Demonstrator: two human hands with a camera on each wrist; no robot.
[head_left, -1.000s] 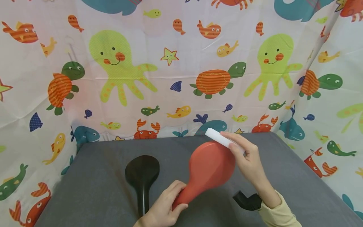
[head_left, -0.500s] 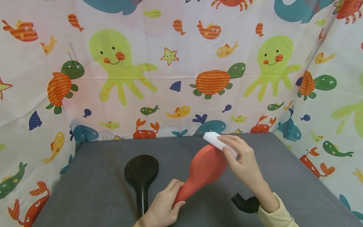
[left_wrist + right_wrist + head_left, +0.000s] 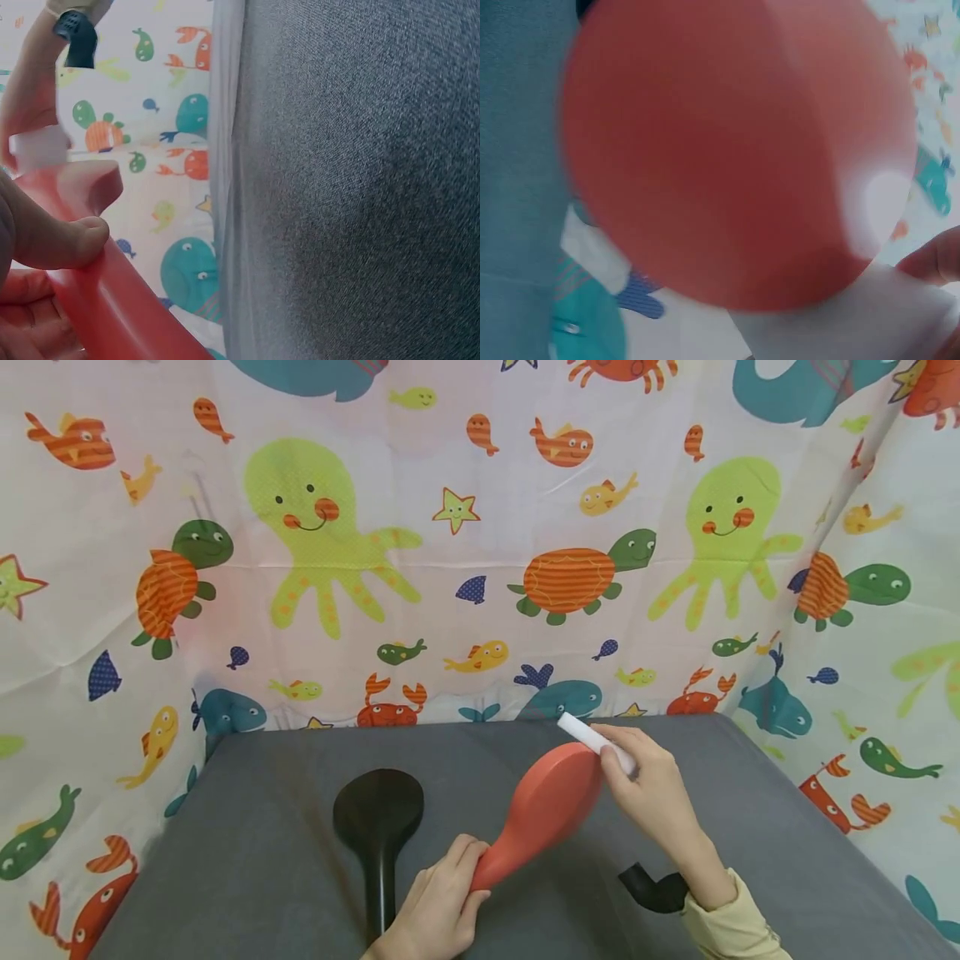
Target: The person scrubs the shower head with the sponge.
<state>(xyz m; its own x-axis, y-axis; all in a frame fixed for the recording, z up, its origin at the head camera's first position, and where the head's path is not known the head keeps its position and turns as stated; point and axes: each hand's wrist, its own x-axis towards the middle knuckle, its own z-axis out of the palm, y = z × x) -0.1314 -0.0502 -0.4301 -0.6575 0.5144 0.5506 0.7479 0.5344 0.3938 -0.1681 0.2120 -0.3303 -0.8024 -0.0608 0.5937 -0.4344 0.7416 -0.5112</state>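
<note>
A red spoon-shaped utensil [image 3: 551, 802], with a broad rounded head and a tapering handle, is held up over the grey table. My left hand [image 3: 442, 893] grips its handle, with the thumb [image 3: 90, 236] lying across it in the left wrist view. My right hand [image 3: 652, 785] pinches a white sponge-like block [image 3: 592, 737] against the head's upper right edge. In the right wrist view the rounded red head [image 3: 735, 150] covers most of the picture, and the white block [image 3: 840, 322] meets its lower edge. Most of the right hand is out of that view.
Left of the red utensil, a black utensil [image 3: 378, 810] of similar shape lies on the grey table [image 3: 247, 860]. Under my right wrist is a black bent piece [image 3: 654, 889]. Cloth [image 3: 480, 527] printed with sea animals hangs around the back and sides.
The red utensil's head has turned more edge-on. The white block and right hand have shifted slightly down along its edge, and the block has tilted. Both hands keep their holds.
</note>
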